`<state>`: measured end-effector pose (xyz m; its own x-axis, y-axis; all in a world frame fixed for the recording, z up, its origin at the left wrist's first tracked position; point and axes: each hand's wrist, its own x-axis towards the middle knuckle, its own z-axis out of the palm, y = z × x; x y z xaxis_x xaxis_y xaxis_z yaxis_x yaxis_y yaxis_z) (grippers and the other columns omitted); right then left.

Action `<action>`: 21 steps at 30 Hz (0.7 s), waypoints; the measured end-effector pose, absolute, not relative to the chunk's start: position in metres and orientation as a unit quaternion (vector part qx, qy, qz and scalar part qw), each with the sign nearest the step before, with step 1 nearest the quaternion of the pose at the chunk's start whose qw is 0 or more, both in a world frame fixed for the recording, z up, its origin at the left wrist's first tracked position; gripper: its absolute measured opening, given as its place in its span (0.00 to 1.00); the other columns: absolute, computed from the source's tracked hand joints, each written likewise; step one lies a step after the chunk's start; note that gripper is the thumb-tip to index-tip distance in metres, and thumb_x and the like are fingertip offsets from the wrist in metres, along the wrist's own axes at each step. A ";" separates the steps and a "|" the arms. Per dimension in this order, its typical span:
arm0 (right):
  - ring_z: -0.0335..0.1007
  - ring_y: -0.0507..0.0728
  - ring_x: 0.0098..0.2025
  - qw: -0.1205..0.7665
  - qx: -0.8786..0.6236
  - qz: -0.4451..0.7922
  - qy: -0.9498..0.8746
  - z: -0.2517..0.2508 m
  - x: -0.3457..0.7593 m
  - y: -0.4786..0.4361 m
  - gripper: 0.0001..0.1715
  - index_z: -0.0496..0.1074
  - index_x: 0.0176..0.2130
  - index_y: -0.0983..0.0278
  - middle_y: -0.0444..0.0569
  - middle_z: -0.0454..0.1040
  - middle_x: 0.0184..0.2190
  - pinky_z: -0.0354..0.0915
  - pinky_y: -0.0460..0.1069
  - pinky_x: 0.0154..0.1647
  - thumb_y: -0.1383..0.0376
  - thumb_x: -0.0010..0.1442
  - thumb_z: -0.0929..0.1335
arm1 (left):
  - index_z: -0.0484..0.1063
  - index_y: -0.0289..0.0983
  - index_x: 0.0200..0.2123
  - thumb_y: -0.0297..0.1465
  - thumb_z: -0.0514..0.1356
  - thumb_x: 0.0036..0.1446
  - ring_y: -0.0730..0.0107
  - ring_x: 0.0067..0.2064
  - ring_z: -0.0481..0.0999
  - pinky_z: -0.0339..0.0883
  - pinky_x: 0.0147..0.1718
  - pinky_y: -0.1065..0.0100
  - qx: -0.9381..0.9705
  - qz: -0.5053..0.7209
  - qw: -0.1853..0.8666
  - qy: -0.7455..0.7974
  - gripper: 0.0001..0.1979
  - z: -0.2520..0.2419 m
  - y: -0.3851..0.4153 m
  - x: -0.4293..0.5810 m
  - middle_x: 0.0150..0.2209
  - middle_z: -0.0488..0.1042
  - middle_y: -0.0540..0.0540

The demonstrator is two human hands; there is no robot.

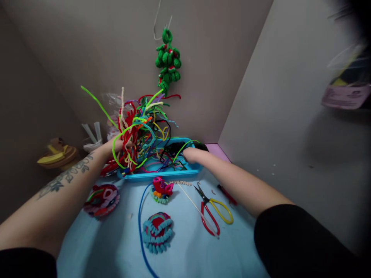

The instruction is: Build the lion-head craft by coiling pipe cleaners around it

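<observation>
My left hand (116,146) is closed round a thick tangled bunch of coloured pipe cleaners (136,127), lifted above a blue tray (158,175) at the back of the table. My right hand (191,154) reaches into the right end of the tray among black and green pipe cleaners (176,148); its fingers are hidden, so what it holds is unclear. Just in front of the tray lie a small pink and orange pipe-cleaner figure (161,190) and a long blue pipe cleaner (141,220).
On the light blue table are scissors (213,210) with red and yellow handles, a thin stick (194,204), a blue-red round craft (158,231) and a red round craft (101,200). A green pipe-cleaner ornament (168,61) hangs on the back wall. A yellow-brown toy (58,153) sits far left.
</observation>
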<state>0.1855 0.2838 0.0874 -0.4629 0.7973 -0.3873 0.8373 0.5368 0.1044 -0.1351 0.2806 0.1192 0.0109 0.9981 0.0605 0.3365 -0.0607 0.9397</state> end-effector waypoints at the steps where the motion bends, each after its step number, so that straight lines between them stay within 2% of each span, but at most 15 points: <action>1: 0.74 0.63 0.43 0.194 0.483 -0.048 0.853 0.077 0.183 0.281 0.14 0.77 0.38 0.73 0.61 0.77 0.39 0.65 0.48 0.42 0.73 0.48 0.68 | 0.69 0.33 0.35 0.31 0.67 0.31 0.62 0.23 0.74 0.73 0.24 0.62 0.590 0.410 0.407 0.564 0.23 0.119 0.281 -0.134 0.22 0.73 0.49; 3: 0.74 0.64 0.44 0.134 0.519 -0.084 0.840 0.057 0.178 0.279 0.15 0.77 0.39 0.73 0.63 0.77 0.39 0.65 0.49 0.43 0.67 0.49 0.70 | 0.69 0.34 0.37 0.32 0.68 0.29 0.61 0.24 0.75 0.73 0.25 0.63 0.585 0.391 0.427 0.568 0.25 0.119 0.282 -0.134 0.23 0.73 0.50; 6: 0.74 0.64 0.43 0.113 0.538 -0.096 0.830 0.039 0.171 0.283 0.17 0.77 0.38 0.71 0.63 0.77 0.38 0.67 0.50 0.42 0.63 0.50 0.71 | 0.69 0.36 0.36 0.32 0.68 0.28 0.58 0.26 0.75 0.73 0.26 0.63 0.582 0.387 0.423 0.576 0.26 0.118 0.283 -0.136 0.22 0.72 0.50; 10: 0.75 0.61 0.37 0.088 0.548 -0.113 0.824 0.041 0.173 0.290 0.09 0.76 0.33 0.69 0.60 0.78 0.31 0.67 0.49 0.38 0.65 0.52 0.70 | 0.70 0.36 0.35 0.31 0.66 0.28 0.55 0.29 0.76 0.72 0.27 0.62 0.580 0.393 0.404 0.589 0.24 0.119 0.282 -0.136 0.22 0.72 0.50; 13: 0.75 0.57 0.30 0.062 0.564 -0.131 0.813 0.055 0.185 0.293 0.08 0.74 0.35 0.68 0.55 0.77 0.26 0.67 0.47 0.33 0.69 0.56 0.65 | 0.71 0.37 0.35 0.31 0.66 0.27 0.53 0.31 0.76 0.73 0.28 0.61 0.578 0.394 0.400 0.592 0.24 0.120 0.282 -0.135 0.23 0.72 0.50; 15: 0.74 0.57 0.29 0.016 0.582 -0.126 0.803 0.069 0.196 0.293 0.10 0.72 0.39 0.68 0.55 0.77 0.29 0.66 0.48 0.32 0.72 0.56 0.65 | 0.71 0.36 0.36 0.31 0.67 0.27 0.52 0.31 0.76 0.73 0.28 0.60 0.575 0.393 0.403 0.593 0.25 0.120 0.282 -0.134 0.24 0.73 0.49; 17: 0.74 0.60 0.35 -0.018 0.594 -0.091 0.799 0.084 0.205 0.292 0.13 0.70 0.43 0.67 0.59 0.77 0.35 0.65 0.49 0.34 0.71 0.55 0.66 | 0.71 0.36 0.36 0.31 0.67 0.27 0.52 0.31 0.76 0.73 0.28 0.60 0.574 0.393 0.407 0.592 0.26 0.119 0.282 -0.134 0.24 0.73 0.48; 19: 0.73 0.63 0.39 -0.043 0.600 -0.061 0.797 0.097 0.207 0.289 0.19 0.67 0.48 0.66 0.61 0.75 0.41 0.64 0.51 0.35 0.66 0.55 0.67 | 0.71 0.36 0.37 0.32 0.68 0.27 0.53 0.29 0.76 0.73 0.27 0.60 0.575 0.392 0.414 0.587 0.26 0.118 0.282 -0.133 0.24 0.73 0.48; 21: 0.72 0.64 0.41 -0.061 0.576 -0.051 0.814 0.105 0.200 0.281 0.23 0.67 0.49 0.64 0.59 0.75 0.42 0.63 0.50 0.34 0.59 0.55 0.68 | 0.71 0.36 0.38 0.33 0.68 0.26 0.55 0.28 0.76 0.73 0.26 0.61 0.579 0.389 0.419 0.582 0.28 0.117 0.282 -0.133 0.23 0.73 0.48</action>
<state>0.1999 0.2815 0.1052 -0.3289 0.9435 0.0407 0.9309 0.3311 -0.1543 -0.1326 0.2824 0.1167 0.0212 0.9991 -0.0370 0.3479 0.0273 0.9371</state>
